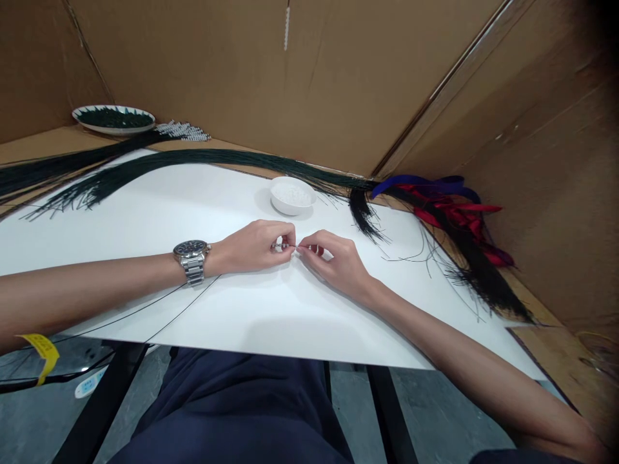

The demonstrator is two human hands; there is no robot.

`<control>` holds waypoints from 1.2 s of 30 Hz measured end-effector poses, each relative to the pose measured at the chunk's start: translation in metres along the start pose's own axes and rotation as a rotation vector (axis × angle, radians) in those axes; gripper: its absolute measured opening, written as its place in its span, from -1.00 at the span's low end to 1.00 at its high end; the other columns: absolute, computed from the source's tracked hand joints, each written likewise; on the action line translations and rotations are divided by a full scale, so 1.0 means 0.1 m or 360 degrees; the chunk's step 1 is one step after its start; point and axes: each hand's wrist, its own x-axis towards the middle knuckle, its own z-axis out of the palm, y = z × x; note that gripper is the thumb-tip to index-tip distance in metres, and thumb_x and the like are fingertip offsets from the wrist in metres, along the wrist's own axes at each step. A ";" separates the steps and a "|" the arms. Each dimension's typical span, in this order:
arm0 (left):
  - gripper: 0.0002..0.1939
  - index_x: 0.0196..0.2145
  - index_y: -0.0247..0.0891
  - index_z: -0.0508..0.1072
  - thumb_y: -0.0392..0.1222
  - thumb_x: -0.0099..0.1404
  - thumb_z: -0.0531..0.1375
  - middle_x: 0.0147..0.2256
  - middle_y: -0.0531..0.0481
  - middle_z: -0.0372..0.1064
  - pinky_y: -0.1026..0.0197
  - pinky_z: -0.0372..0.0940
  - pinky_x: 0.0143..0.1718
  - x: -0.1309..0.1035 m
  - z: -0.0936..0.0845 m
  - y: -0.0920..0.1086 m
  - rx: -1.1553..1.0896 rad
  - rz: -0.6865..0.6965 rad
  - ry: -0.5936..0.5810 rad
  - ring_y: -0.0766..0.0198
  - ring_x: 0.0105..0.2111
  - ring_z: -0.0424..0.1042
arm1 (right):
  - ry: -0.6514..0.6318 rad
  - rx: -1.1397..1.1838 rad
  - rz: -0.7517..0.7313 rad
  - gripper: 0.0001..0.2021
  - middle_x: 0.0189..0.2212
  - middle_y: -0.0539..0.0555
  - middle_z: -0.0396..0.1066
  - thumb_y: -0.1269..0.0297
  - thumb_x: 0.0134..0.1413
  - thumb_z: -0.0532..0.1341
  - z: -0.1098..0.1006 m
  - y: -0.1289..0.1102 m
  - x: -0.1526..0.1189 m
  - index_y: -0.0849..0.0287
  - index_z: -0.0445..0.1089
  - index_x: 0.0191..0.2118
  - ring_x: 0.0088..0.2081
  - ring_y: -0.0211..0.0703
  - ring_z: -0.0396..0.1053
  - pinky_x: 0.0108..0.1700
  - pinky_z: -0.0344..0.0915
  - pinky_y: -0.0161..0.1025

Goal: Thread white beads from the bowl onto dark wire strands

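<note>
My left hand (254, 248), a steel watch on its wrist, is closed in a pinch above the white board. Small silvery-white bits (280, 245), perhaps beads, show between its fingers. Thin dark strands (186, 307) run out from under this wrist toward the lower left. Fingertip to fingertip with it, my right hand (341, 261) is also pinched shut; whatever lies in its tips is too small to make out. Just behind both hands stands a small white bowl (292, 198) holding tiny white pieces.
Long bundles of dark strands (207, 156) lie across the back of the white board (271, 322). White beaded ends (186, 131) sit beside an oval dish (116, 129) of dark green bits. Red ribbon (454, 216) and blue ribbon (425, 183) lie right. Brown panels enclose the back.
</note>
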 end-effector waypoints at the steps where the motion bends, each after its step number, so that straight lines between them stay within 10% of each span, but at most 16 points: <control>1: -0.92 -0.30 -0.27 0.43 -0.23 0.30 0.16 -0.40 0.06 0.44 0.28 0.15 -0.40 0.00 0.00 0.00 0.0015 0.0002 -0.0003 0.35 -0.46 0.33 | -0.0020 0.0017 -0.0034 -0.90 -0.40 0.05 0.47 0.39 0.23 0.19 0.00 0.00 0.00 0.16 0.45 -0.30 -0.39 -0.22 0.36 -0.34 0.30 -0.27; 36: -0.81 -0.22 -0.25 0.46 -0.32 0.27 0.08 -0.32 0.01 0.48 0.28 0.18 -0.35 -0.02 -0.01 0.03 0.0002 0.0022 -0.0103 0.29 -0.39 0.39 | -0.0039 -0.0052 -0.0166 -0.87 -0.42 0.06 0.45 0.44 0.19 0.14 0.01 0.03 -0.01 0.14 0.43 -0.31 -0.38 -0.18 0.37 -0.33 0.33 -0.24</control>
